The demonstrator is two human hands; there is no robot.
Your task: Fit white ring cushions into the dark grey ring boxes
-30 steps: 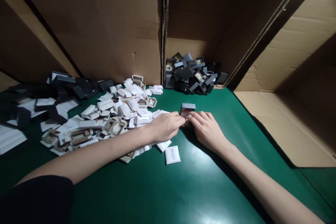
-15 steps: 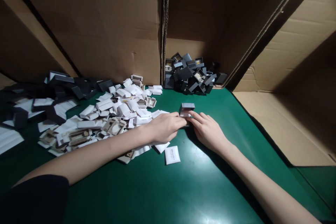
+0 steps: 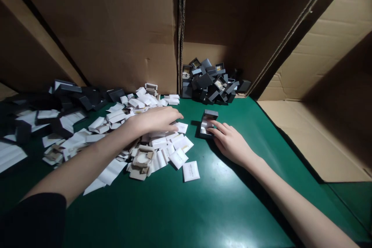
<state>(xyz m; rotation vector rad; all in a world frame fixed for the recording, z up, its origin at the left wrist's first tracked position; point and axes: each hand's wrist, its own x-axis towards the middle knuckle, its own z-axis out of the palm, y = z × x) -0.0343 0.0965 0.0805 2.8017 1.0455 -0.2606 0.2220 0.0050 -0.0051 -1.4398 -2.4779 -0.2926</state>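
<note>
Box, small, angular, dark grey with a pale interior, stands lid-up on the glossy green tabletop, right by the right hand; its fingertips reach inside, grip unclear. Well apart, the left hand, thumb and fingers parted, is over creased white cardboard pieces.

1 left hand, 1 right hand, 1 open box
The box is at the right hand's fingertips; 1 white packet lies between the hands, nearer the wearer; 1 white pile spreads around the left hand; 1 grey pile sits beyond the right, 1 black pile left of the left.
</note>
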